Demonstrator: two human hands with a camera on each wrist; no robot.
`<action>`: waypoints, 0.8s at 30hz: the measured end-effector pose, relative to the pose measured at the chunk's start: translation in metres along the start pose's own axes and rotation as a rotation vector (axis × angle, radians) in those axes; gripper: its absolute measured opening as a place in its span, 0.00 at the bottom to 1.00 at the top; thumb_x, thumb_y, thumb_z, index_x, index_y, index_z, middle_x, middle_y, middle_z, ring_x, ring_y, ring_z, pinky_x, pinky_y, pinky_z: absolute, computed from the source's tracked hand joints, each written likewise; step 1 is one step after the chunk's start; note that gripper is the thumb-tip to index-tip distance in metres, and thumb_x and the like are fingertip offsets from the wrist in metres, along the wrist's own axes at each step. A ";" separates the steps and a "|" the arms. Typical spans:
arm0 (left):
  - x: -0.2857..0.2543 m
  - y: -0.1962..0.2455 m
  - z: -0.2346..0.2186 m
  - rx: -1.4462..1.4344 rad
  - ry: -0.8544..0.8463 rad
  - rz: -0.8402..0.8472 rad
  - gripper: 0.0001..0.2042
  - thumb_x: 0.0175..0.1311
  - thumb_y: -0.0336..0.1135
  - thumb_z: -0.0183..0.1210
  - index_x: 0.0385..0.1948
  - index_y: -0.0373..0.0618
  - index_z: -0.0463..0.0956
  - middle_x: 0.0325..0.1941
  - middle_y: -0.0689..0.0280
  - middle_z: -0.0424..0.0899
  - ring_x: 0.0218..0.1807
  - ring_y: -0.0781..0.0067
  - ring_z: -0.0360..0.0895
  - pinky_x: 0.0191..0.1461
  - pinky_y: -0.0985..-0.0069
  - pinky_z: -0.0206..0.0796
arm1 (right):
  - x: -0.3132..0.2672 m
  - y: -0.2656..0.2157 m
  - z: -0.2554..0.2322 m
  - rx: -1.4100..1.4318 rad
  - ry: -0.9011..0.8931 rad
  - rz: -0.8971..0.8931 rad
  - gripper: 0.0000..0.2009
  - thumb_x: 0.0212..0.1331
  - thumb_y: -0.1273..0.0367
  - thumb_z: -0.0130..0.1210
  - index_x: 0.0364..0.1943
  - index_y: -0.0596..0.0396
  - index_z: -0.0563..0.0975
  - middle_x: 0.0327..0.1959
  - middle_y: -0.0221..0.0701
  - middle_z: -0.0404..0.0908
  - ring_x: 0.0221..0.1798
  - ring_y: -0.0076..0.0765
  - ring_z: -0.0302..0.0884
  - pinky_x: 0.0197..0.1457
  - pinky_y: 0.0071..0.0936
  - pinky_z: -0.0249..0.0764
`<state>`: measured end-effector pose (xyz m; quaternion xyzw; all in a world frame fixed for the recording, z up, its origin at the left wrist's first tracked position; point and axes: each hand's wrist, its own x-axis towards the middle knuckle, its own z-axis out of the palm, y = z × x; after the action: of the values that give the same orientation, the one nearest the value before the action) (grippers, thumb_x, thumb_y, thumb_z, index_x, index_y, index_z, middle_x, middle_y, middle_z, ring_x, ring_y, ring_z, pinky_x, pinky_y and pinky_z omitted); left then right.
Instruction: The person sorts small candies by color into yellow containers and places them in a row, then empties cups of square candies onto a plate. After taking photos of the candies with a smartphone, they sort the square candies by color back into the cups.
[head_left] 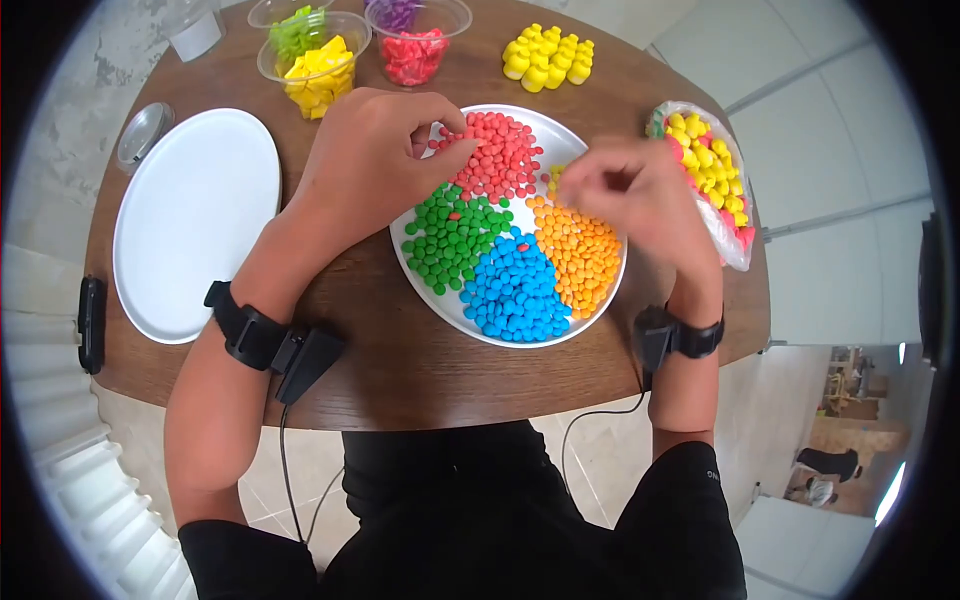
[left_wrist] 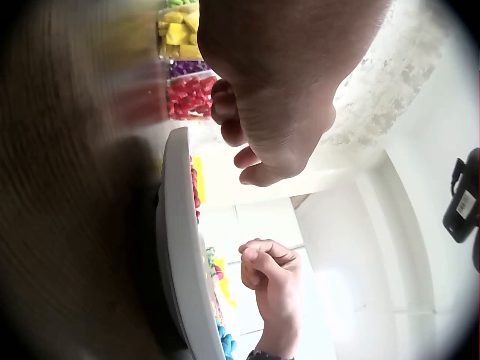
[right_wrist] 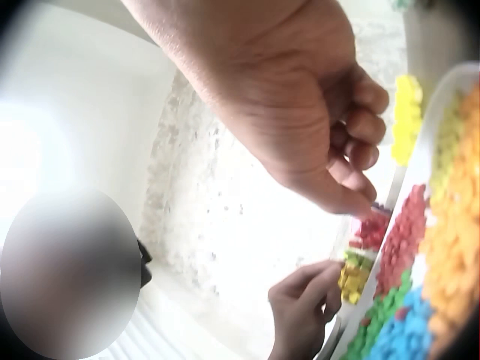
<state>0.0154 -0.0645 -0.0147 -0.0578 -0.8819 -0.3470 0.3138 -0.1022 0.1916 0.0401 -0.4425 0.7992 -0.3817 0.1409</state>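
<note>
A white round plate [head_left: 478, 332] carries small button-shaped candies in colour groups: red candies [head_left: 495, 150], green candies [head_left: 445, 245], blue candies [head_left: 515, 290] and orange candies [head_left: 580, 250]. A few yellow candies [head_left: 553, 178] lie near its right rim. My left hand [head_left: 385, 150] is over the red group, fingers loosely bent, thumb and index tips apart. Above the yellow and orange part hovers my right hand [head_left: 635, 190], its fingers curled in and thumb close to the index finger; I cannot tell whether a candy is between them. Single red candies lie on the green and blue groups.
An empty white oval plate [head_left: 195, 225] lies at left beside a clear lid [head_left: 145, 135]. Clear cups of yellow pieces [head_left: 320, 75] and red pieces [head_left: 415, 55] stand behind. Yellow bottle-shaped pieces [head_left: 548, 58] sit at the back; a filled plastic bag [head_left: 710, 180] lies right.
</note>
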 end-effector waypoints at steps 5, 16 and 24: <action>-0.002 0.005 0.001 -0.021 0.001 0.008 0.06 0.62 0.30 0.73 0.35 0.41 0.87 0.16 0.73 0.70 0.21 0.85 0.62 0.25 0.78 0.53 | -0.003 -0.020 0.014 -0.074 -0.260 0.102 0.06 0.51 0.74 0.71 0.33 0.60 0.86 0.20 0.31 0.74 0.22 0.26 0.68 0.28 0.28 0.64; -0.003 0.008 0.002 -0.040 -0.046 -0.044 0.05 0.62 0.28 0.73 0.35 0.40 0.87 0.19 0.73 0.75 0.22 0.86 0.64 0.25 0.79 0.54 | -0.002 -0.015 0.027 -0.068 -0.274 0.130 0.06 0.50 0.73 0.70 0.30 0.61 0.85 0.19 0.34 0.76 0.24 0.33 0.73 0.31 0.33 0.69; -0.003 0.007 0.002 -0.048 -0.035 -0.040 0.05 0.63 0.28 0.72 0.36 0.40 0.87 0.19 0.74 0.75 0.22 0.87 0.64 0.25 0.80 0.53 | 0.001 -0.009 0.029 0.034 -0.121 0.119 0.04 0.53 0.75 0.67 0.28 0.62 0.83 0.19 0.31 0.78 0.22 0.25 0.72 0.28 0.27 0.67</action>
<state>0.0190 -0.0574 -0.0129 -0.0536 -0.8798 -0.3730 0.2897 -0.0807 0.1738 0.0275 -0.4139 0.8075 -0.3588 0.2188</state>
